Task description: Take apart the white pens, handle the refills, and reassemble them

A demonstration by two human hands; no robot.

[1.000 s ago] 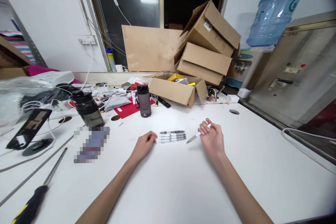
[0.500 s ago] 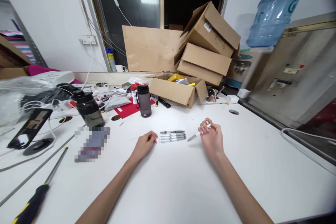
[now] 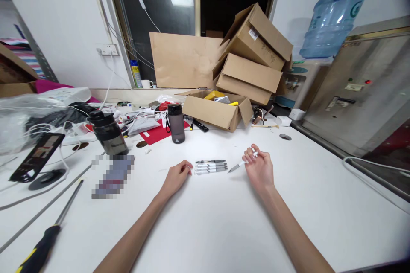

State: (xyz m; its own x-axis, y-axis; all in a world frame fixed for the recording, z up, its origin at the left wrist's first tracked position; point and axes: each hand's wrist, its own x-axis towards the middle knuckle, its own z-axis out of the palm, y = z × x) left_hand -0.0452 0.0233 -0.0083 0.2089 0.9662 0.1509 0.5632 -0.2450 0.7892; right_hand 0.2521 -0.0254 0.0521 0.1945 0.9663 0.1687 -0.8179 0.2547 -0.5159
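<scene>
Gripping a white-and-grey pen (image 3: 237, 166) in the right hand (image 3: 259, 166), wrapping curled fingers round its white end and aiming its tip toward eight o'clock, just beside the grey ends of a row of pens (image 3: 209, 169) on the white table (image 3: 208, 222). Holding that right hand at three o'clock from the row, pinching the pen at a slant. Resting the left hand (image 3: 176, 175) on the table at nine o'clock from the row, bending the fingers inward near the pens' white ends, but not showing enough to tell between pressed together and slightly apart. Seeing white-and-grey pens lying side by side there, with a black pen (image 3: 210, 161) lining the twelve o'clock edge. Looking outward from the row: finding a grey bottle (image 3: 177, 126) standing upright at eleven o'clock, an open cardboard box (image 3: 209, 113) at twelve, stacked boxes (image 3: 250, 72) tilting at one. Swinging round to ten, catching a black-lidded bottle (image 3: 110, 136); at nine, a phone (image 3: 36, 158) leaning on a stand; at eight, spotting a screwdriver (image 3: 49, 239) lying on the table.
</scene>
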